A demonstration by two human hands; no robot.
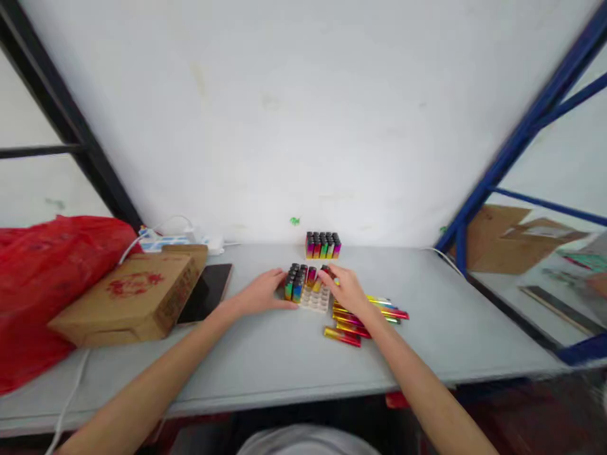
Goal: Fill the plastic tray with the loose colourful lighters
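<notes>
A white tray [315, 299] with round holes sits on the table, its left columns filled with upright shiny multicoloured lighters [294, 284]. My left hand [262, 292] spans the tray's left side, thumb at the near corner and fingers at the far one. Between the fingers of my right hand [345, 285] is a gold-coloured lighter [317, 285], tilted over the holes; its top is partly covered by the fingers. Several loose lighters [348, 328] lie in a pile under and beside my right forearm, red, gold, purple and other colours.
A block of upright lighters [323, 245] stands at the back by the wall. To the left are a black phone or tablet [207, 292], a cardboard box [137, 294], a red plastic bag [57, 284] and a white power strip [165, 242]. A blue metal frame [502, 151] rises at right.
</notes>
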